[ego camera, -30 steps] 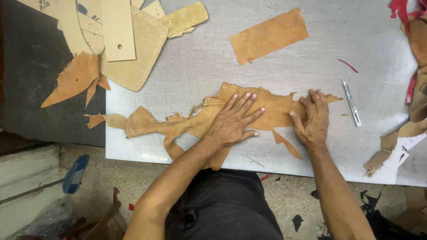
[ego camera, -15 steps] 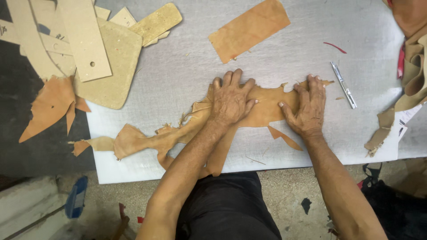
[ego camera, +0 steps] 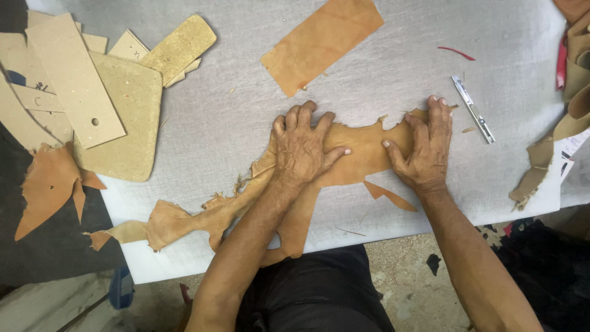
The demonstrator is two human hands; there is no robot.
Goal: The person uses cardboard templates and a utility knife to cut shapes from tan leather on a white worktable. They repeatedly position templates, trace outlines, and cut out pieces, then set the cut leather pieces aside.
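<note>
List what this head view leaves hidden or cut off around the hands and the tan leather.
- Leather scrap: middle hidden under the left hand and right hand.
- Its lower tail: hidden behind the left forearm.
- Leather strips: cut off by the right edge.
- Metal tool: too small to identify.
- Card templates: cut off at left edge.

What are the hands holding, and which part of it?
Nothing is gripped. The left hand and right hand press flat on the wide right end of the tan leather scrap, pinning it to the table.

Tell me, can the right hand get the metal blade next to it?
Probably yes. The right hand lies flat on the leather, and the blade sits close beside it on bare table, nothing between.
</note>
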